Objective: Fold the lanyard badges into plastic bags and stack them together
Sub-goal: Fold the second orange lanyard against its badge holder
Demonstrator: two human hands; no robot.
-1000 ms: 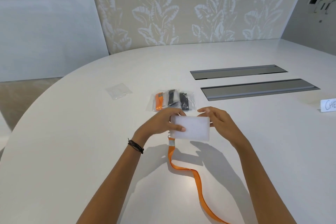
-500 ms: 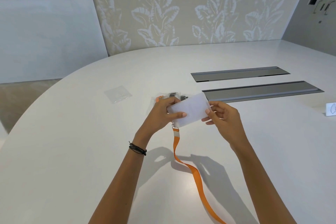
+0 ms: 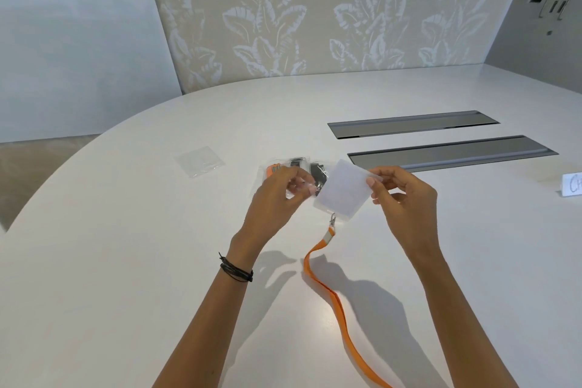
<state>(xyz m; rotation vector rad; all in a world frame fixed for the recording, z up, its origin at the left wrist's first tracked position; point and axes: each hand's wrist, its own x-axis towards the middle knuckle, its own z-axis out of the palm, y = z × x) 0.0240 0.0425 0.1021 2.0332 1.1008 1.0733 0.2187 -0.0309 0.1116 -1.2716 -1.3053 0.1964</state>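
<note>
The right hand (image 3: 406,198) pinches the white badge (image 3: 341,192) by 1 upper corner, holding it tilted above the tabletop (image 3: 126,261), just in front of the packed bags (image 3: 296,164). The left hand (image 3: 277,198) is blurred beside the badge's left edge with its fingers curled; whether it grips anything cannot be told. The orange lanyard (image 3: 340,309) hangs from the badge's clip and trails toward the person. With 1 corner pinched, the badge could swing or slip. A loosely folded strap might spring open or jam at the mouth of the empty bag (image 3: 199,161).
</note>
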